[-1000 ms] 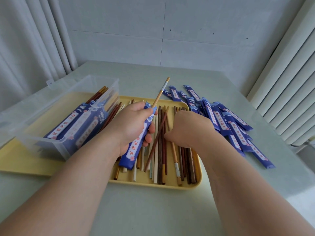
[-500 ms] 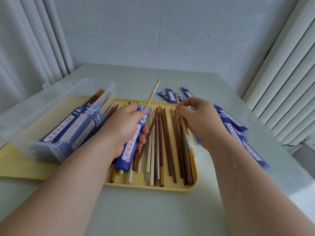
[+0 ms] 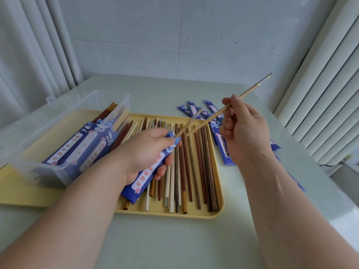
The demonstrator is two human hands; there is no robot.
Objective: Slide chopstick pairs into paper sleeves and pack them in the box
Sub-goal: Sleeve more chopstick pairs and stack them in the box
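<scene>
The fingers and thumb of the right hand pinch 1 thin, light chopstick near its middle; the stick is up in the air and tilted, with its top end high to the right and its low tip just beside the open top of a blue paper sleeve; I cannot tell if the tip touches the sleeve. The left hand is curled round that sleeve and grips it above the tray; 1 other light chopstick already sits in the sleeve and pokes out of the top. Under both hands lies a yellow tray with many loose chopsticks side by side, some dark brown, some red-brown, some pale. To the left of the tray stands a clear plastic box; inside it lie filled sleeves with chopstick ends that stick out toward the far side. To the right of the tray, a pile of flat blue sleeves lies on the pale green table, partly hidden by the right arm.
</scene>
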